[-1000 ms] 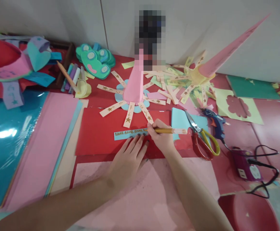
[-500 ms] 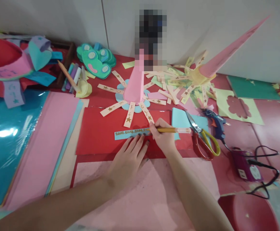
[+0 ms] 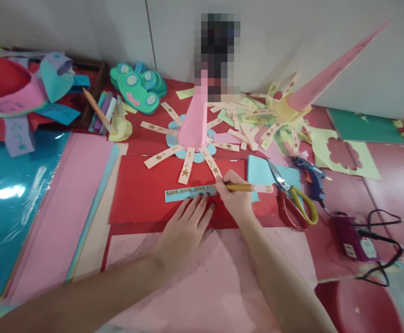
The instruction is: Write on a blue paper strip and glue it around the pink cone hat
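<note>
A narrow blue paper strip (image 3: 181, 193) with rows of small gold writing lies on a red sheet (image 3: 139, 180). My left hand (image 3: 188, 226) rests flat with fingers spread, its fingertips on the strip's lower edge. Pinched in my right hand (image 3: 235, 196) is a gold pen (image 3: 241, 188), its tip on the right part of the strip. Just beyond stands a pink paper cone (image 3: 195, 121) on a blue scalloped base, ringed by cream strips with letters and stars; one strip reaches my right fingers.
Scissors (image 3: 294, 203), a blue glue gun (image 3: 313, 178) and a purple power box (image 3: 356, 238) with black cable lie at right. Paper sheets (image 3: 59, 208) are stacked at left. Green frog cutouts (image 3: 135, 88), a second cone (image 3: 333, 69) and loose strips sit at the back; a red bowl (image 3: 364, 305) is lower right.
A little more gold writing shows near the pen tip on the blue strip. Both hands keep almost the same place.
</note>
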Demonstrator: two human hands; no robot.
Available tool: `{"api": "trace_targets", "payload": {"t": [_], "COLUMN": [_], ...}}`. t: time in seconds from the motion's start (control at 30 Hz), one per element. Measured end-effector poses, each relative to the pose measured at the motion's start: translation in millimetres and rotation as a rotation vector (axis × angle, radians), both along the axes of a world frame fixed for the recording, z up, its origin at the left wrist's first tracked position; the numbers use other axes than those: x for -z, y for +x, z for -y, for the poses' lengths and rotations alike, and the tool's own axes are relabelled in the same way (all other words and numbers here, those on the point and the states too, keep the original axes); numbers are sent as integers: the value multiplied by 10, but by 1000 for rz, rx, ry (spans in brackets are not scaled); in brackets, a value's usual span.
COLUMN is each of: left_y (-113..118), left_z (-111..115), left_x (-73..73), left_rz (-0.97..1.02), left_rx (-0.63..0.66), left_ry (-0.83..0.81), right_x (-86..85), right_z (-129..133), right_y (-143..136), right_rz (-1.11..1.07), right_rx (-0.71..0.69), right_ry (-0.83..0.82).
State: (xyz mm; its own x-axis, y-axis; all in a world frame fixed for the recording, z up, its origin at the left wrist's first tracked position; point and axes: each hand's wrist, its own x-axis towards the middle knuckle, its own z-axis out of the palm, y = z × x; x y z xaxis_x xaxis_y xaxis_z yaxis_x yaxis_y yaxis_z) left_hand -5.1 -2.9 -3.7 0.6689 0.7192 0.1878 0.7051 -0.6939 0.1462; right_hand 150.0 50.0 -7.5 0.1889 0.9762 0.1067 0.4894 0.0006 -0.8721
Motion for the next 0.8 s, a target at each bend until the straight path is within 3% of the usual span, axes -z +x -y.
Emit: {"api": "trace_targets", "payload": {"t": [0.5,0.8], "left_y": [-4,-5], "left_z": [-6,0], "left_x": [4,-4], "left_rz": [0,-10], "left_rx": [-2,-4], "left_ry": [13,-4], "right_x": [-13,23], "right_z": [9,-3], "right_y": [5,54], "right_rz": [17,-55], "right_rx": [-36,20], "right_ry": [16,-17]}}
